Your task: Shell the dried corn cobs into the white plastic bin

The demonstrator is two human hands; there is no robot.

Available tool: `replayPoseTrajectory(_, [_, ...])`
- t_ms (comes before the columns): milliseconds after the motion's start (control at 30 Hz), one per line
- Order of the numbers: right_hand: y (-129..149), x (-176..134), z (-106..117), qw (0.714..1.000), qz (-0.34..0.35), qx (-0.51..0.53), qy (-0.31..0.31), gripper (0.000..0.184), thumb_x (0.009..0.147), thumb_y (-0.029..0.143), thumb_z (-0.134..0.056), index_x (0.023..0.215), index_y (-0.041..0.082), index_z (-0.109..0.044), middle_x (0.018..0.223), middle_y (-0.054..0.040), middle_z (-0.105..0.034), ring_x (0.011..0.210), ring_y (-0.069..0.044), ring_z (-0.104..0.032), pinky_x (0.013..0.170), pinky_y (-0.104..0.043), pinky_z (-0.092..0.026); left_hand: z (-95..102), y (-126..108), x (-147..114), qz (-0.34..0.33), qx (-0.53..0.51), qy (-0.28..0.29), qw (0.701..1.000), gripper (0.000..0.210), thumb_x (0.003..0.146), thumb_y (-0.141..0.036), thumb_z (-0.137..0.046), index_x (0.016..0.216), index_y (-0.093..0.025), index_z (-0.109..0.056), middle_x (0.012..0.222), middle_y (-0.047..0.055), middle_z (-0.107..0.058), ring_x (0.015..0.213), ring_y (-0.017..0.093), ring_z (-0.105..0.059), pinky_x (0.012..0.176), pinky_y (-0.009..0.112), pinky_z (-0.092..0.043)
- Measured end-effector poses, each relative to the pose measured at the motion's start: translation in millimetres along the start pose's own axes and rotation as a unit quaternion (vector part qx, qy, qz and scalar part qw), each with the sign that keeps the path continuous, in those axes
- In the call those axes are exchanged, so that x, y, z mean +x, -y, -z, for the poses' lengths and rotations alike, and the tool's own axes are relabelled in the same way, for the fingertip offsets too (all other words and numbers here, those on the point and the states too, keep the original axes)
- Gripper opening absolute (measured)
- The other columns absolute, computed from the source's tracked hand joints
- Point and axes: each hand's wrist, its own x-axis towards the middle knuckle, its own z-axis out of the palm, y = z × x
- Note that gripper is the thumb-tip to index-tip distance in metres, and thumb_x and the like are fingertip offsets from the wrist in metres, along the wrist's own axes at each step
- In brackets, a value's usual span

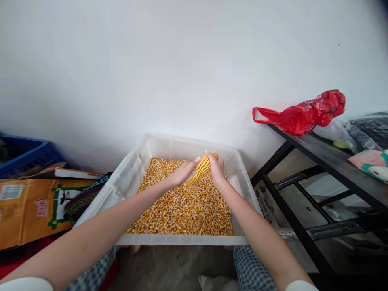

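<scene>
An ear of corn point(201, 169) is held between both hands above a large whitish plastic bin point(182, 240). Yellow rows of kernels show on its right side, while a paler stripe runs along its left. My left hand point(183, 173) is closed on the lower left side of the ear. Around its upper right end my right hand point(217, 169) is wrapped, thumb on top. Below them, loose corn kernels point(182, 214) fill much of the bin. The fingers on the ear's underside are hidden.
To the right stands a black metal-framed table point(321, 151) with a red plastic bag point(303, 115) on it. A flattened orange cardboard box point(30, 206) and a blue crate point(30, 155) lie at the left. Behind the bin rises a white wall point(182, 72).
</scene>
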Motion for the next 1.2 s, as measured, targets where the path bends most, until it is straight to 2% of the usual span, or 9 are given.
replayPoseTrajectory(100, [1,-4,-3,1.0,0.009,-0.015,0.009,0.028,0.069,0.044,-0.056,0.065,0.018,-0.047,0.06,0.0043,-0.045,0.056,-0.009,-0.042,0.053,-0.021,-0.035,-2.1,3,0,-0.029,0.057,0.002,0.998,0.053,0.08,-0.057,-0.037,0.101,-0.015,-0.061,0.098,0.006,-0.064,0.091,0.023,-0.056,0.081,0.028,-0.039])
replayPoseTrajectory(200, [4,-6,-5,1.0,0.012,-0.02,0.002,0.029,0.068,0.045,-0.056,0.064,0.018,-0.046,0.06,0.0044,-0.044,0.054,-0.009,-0.04,0.051,-0.021,-0.034,-6.2,4,-2,-0.057,0.092,-0.011,0.994,0.052,0.083,-0.055,-0.031,0.098,-0.015,-0.06,0.093,0.005,-0.064,0.088,0.021,-0.056,0.081,0.028,-0.039])
replayPoseTrajectory(433, [8,-7,-4,0.998,0.038,-0.032,-0.026,0.03,0.069,0.044,-0.056,0.062,0.018,-0.044,0.057,0.0048,-0.041,0.052,-0.008,-0.036,0.05,-0.021,-0.033,-9.8,3,-4,-0.097,0.095,-0.024,0.99,0.049,0.084,-0.053,-0.031,0.09,-0.016,-0.062,0.082,0.005,-0.065,0.091,0.023,-0.056,0.084,0.031,-0.039])
replayPoseTrajectory(633, [9,-10,-6,0.999,0.034,-0.037,-0.021,0.031,0.069,0.047,-0.055,0.063,0.018,-0.046,0.058,0.0042,-0.044,0.054,-0.01,-0.04,0.053,-0.021,-0.035,0.2,0,-1,-0.068,0.027,0.014,0.997,0.05,0.085,-0.052,-0.029,0.103,-0.017,-0.06,0.107,0.005,-0.062,0.107,0.023,-0.05,0.091,0.029,-0.035])
replayPoseTrajectory(833, [11,-13,-10,0.999,0.024,-0.034,0.01,0.029,0.069,0.046,-0.056,0.065,0.018,-0.05,0.062,0.0036,-0.048,0.059,-0.01,-0.042,0.058,-0.021,-0.037,-0.1,2,0,-0.035,0.088,-0.007,0.996,0.052,0.081,-0.058,-0.035,0.094,-0.013,-0.058,0.092,0.006,-0.063,0.088,0.023,-0.055,0.08,0.032,-0.042])
replayPoseTrajectory(933, [11,-13,-10,0.999,0.016,-0.021,0.024,0.028,0.07,0.045,-0.056,0.067,0.018,-0.05,0.064,0.0032,-0.049,0.06,-0.011,-0.044,0.059,-0.021,-0.037,-3.0,4,1,-0.055,0.068,-0.021,0.996,0.052,0.083,-0.056,-0.031,0.098,-0.015,-0.059,0.092,0.006,-0.065,0.095,0.023,-0.055,0.086,0.032,-0.04])
replayPoseTrajectory(1033, [10,-13,-10,0.999,0.014,-0.018,0.032,0.027,0.07,0.044,-0.056,0.07,0.018,-0.051,0.064,0.0033,-0.049,0.06,-0.011,-0.044,0.058,-0.021,-0.036,-2.5,2,1,-0.066,0.032,-0.027,0.997,0.053,0.085,-0.054,-0.028,0.106,-0.016,-0.058,0.104,0.006,-0.064,0.107,0.023,-0.051,0.092,0.031,-0.036])
replayPoseTrajectory(1133, [12,-13,-11,0.999,0.02,-0.021,0.032,0.028,0.069,0.045,-0.057,0.07,0.018,-0.052,0.065,0.0034,-0.049,0.061,-0.011,-0.044,0.059,-0.021,-0.037,0.2,-1,1,-0.052,0.006,-0.018,0.998,0.054,0.084,-0.054,-0.029,0.111,-0.016,-0.057,0.116,0.006,-0.059,0.113,0.023,-0.047,0.095,0.03,-0.033])
replayPoseTrajectory(1200, [13,-13,-12,0.999,0.021,-0.021,0.041,0.029,0.07,0.047,-0.055,0.069,0.018,-0.052,0.065,0.0031,-0.049,0.062,-0.011,-0.045,0.06,-0.021,-0.037,0.8,-2,0,-0.029,0.008,-0.004,1.0,0.053,0.081,-0.056,-0.036,0.107,-0.016,-0.06,0.115,0.006,-0.06,0.11,0.025,-0.049,0.094,0.031,-0.033])
